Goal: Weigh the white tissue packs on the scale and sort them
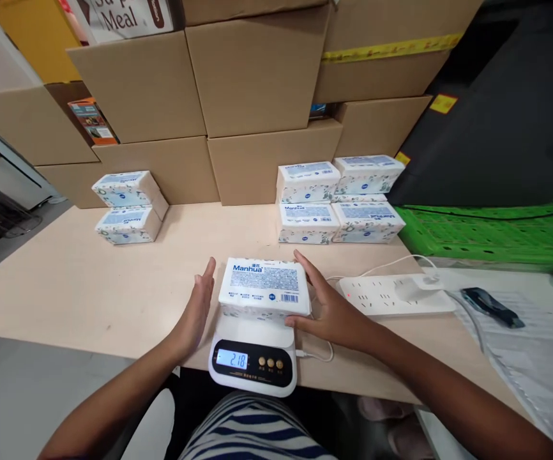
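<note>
A white tissue pack point(263, 286) marked "Manhua" rests on the white digital scale point(255, 335), whose lit display reads 2.18. My right hand point(327, 306) grips the right end of this pack, thumb at the near edge and fingers round the far corner. To the left of the pack, my left hand point(196, 313) stands on edge with fingers straight, apart from it and holding nothing. The pack covers much of the weighing plate. Similar tissue packs point(308, 222) are stacked at the back right, and a smaller stack point(128, 223) stands at the back left.
Cardboard boxes point(257, 76) wall off the back of the wooden table point(108, 294). On the right lie a white power strip point(396, 295) with cables, a dark object in clear wrapping point(492, 306) and a green plastic crate point(492, 236). A cable runs from the scale's right side.
</note>
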### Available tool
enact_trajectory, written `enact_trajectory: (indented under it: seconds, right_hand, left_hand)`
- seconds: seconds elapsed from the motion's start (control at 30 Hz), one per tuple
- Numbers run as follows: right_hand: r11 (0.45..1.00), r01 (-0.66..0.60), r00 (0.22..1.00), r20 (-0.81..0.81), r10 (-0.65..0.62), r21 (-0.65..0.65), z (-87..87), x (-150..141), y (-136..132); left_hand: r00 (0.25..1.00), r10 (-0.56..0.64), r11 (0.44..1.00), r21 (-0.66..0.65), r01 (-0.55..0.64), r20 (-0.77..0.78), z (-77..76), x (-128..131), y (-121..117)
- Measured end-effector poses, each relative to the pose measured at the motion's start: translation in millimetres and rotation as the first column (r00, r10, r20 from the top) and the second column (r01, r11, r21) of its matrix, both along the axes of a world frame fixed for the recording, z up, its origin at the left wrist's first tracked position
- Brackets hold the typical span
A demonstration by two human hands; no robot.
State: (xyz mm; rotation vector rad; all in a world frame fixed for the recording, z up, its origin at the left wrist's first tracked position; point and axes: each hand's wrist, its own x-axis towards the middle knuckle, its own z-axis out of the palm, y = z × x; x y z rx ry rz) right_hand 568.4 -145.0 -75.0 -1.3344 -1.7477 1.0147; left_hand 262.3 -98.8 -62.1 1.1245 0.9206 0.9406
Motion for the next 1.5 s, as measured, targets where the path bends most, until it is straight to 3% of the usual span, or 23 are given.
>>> enact_trajectory:
  seconds: [0.07, 0.2, 0.37, 0.67, 0.9, 1.13, 1.33, 1.5]
  right_hand:
    - [0.999, 0.001, 1.000, -0.004, -0.001, 0.045, -7.0, -2, 2]
    - [0.990, 0.002, 1.000, -0.006, -0.001, 0.142, -16.7, -8, 0]
    - [0.977, -0.043, 0.999, 0.028, 0.038, 0.207, -25.6, -11, 1]
    - [0.980, -0.074, 0.997, 0.007, 0.074, 0.183, -34.5, -6, 3]
    - [0.979, -0.114, 0.993, -0.015, 0.118, 0.167, -31.1, -5, 1]
    - [0.985, -0.011, 0.988, -0.152, 0.037, 0.171, -28.4, -3, -8]
    - [0.985, -0.084, 0.993, -0.066, 0.094, 0.152, -31.4, -5, -10]
    - [0.977, -0.121, 0.986, -0.093, 0.139, 0.175, -36.8, -10, -9]
  left_hand:
    - [0.999, 0.037, 0.998, -0.041, -0.037, 0.001, -5.6, 3, 6]
    - [0.982, -0.046, 0.997, -0.059, 0.058, 0.185, -20.7, 15, 6]
    - [0.972, -0.103, 0.993, -0.032, 0.112, 0.210, -36.9, 19, -1]
    - [0.975, -0.100, 0.995, -0.005, 0.103, 0.199, -20.5, 28, -4]
    - [0.976, -0.029, 0.999, -0.025, 0.035, 0.215, -22.9, 28, -5]
    - [0.972, -0.001, 1.000, -0.019, 0.006, 0.237, -23.0, 30, -6]
    - [0.975, 0.006, 1.000, -0.005, -0.005, 0.222, -24.4, 29, -6]
    - [0.981, -0.003, 1.000, -0.013, 0.006, 0.195, -28.1, 25, -6]
